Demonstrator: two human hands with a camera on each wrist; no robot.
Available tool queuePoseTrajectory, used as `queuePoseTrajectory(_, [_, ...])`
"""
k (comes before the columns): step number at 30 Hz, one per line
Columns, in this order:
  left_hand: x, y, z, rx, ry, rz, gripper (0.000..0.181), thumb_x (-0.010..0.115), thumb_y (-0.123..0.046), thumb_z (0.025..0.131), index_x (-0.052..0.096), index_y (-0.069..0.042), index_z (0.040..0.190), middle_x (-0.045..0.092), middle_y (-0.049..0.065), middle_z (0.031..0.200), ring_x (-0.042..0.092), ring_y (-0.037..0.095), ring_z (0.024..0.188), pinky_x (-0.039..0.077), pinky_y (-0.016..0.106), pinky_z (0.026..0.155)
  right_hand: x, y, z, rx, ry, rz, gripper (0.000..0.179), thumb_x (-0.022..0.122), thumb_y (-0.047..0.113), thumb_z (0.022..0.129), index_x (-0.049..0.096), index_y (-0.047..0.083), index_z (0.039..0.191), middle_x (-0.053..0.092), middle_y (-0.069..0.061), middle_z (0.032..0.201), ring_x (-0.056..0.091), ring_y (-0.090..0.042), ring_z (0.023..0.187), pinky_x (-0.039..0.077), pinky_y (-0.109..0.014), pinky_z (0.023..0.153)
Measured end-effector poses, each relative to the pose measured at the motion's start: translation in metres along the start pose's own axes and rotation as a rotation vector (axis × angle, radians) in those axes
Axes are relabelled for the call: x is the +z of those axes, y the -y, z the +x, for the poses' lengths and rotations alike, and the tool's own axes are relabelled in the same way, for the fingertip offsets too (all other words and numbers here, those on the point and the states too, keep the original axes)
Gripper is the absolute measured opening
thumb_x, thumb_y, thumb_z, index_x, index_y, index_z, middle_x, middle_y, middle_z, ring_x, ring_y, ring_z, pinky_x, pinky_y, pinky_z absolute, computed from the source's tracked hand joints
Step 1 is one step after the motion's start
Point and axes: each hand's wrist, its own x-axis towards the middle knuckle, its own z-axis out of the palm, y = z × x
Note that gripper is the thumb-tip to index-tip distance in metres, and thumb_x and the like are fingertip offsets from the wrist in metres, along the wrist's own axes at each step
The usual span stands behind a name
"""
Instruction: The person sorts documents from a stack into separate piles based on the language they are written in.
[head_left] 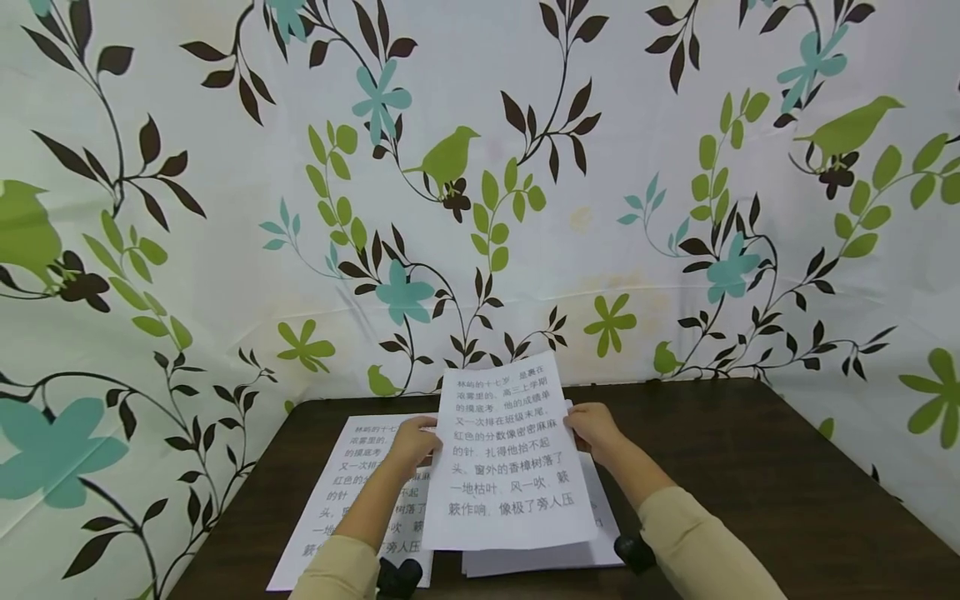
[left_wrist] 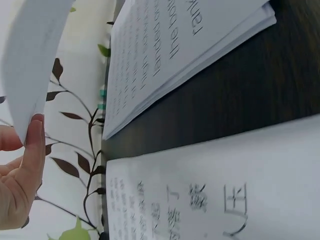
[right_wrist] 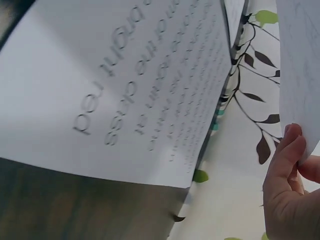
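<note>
A printed sheet of paper (head_left: 502, 467) with Chinese text is held up in the head view, tilted slightly. My left hand (head_left: 412, 445) pinches its left edge between thumb and fingers, as the left wrist view also shows with the hand (left_wrist: 22, 180) at the sheet's edge. On the opposite edge my right hand (head_left: 592, 429) pinches the paper; the right wrist view shows that hand (right_wrist: 290, 187) gripping it. Below the raised sheet lies a paper stack (left_wrist: 200, 45) printed with Latin letters, mostly hidden in the head view.
To the left, another sheet with Chinese text (head_left: 330, 508) lies flat on the dark wooden table (head_left: 712, 450). A patterned cloth (head_left: 480, 250) with leaves, flowers and birds hangs behind the table's far edge.
</note>
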Motion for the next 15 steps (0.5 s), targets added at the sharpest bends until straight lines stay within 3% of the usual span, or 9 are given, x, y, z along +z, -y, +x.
queuePoseTrajectory(7, [-0.015, -0.001, -0.001, 0.039, -0.019, -0.002, 0.046, 0.051, 0.008, 0.073, 0.043, 0.009, 0.119, 0.055, 0.018, 0.092, 0.057, 0.024, 0.074, 0.049, 0.034, 0.063, 0.011, 0.015, -0.003, 0.010, 0.016, 0.002, 0.019, 0.048, 0.001, 0.082, 0.058, -0.008, 0.096, 0.058, -0.016, 0.085, 0.056, -0.022, 0.066, 0.046, -0.029, 0.056])
queuePoseTrajectory(15, [-0.035, -0.006, -0.003, 0.019, -0.059, 0.009, 0.045, 0.051, 0.007, 0.074, 0.044, 0.007, 0.118, 0.054, 0.020, 0.096, 0.057, 0.027, 0.079, 0.048, 0.036, 0.066, 0.024, 0.028, -0.007, -0.034, 0.046, -0.028, 0.015, 0.050, 0.003, 0.082, 0.059, -0.005, 0.090, 0.057, -0.016, 0.085, 0.057, -0.023, 0.068, 0.047, -0.029, 0.058])
